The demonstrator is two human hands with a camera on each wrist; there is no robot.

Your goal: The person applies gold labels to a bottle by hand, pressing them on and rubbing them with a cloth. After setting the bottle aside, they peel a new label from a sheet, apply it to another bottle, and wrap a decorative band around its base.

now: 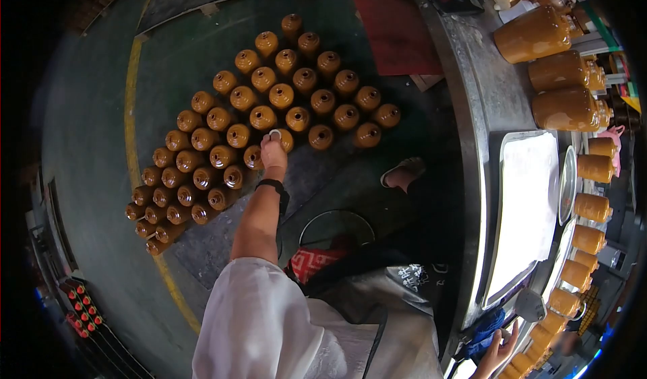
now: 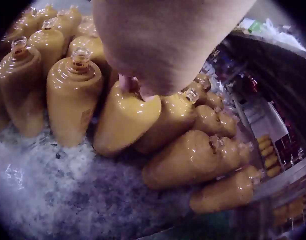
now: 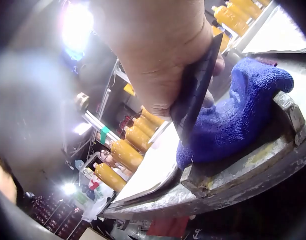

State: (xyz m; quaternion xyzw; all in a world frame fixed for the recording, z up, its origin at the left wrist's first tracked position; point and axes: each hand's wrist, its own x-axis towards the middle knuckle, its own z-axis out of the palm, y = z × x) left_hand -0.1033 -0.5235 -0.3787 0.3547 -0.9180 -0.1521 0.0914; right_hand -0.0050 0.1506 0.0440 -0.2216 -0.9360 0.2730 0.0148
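At the near edge of the cluster of amber-brown bottles, just under the left hand (image 1: 273,151), one bottle (image 1: 286,142) is held by its top. The grip is closed there: the fingertips are bent in about the neck, which is mostly covered by the hand in the left wrist view. From the middle of that hand, the bottle's visible shoulder lies toward two o'clock, directly beneath the fingers, and its long axis appears upright, though it is shown slanting by the wide lens. The forearm is brought in from six o'clock. Similar bottles (image 1: 281,95) are packed closely from eight o'clock round to two, some of them beside the held one, with a mottled grey board (image 2: 118,200) at their near side.

Well apart, between four and five o'clock, the right hand (image 1: 497,355) is placed by the counter (image 1: 475,130), near a blue cloth (image 3: 233,115). A dark flat piece (image 3: 197,95) is seen against it; whether that is pinched cannot be told. The left hand is clearly the nearer to the bottle.
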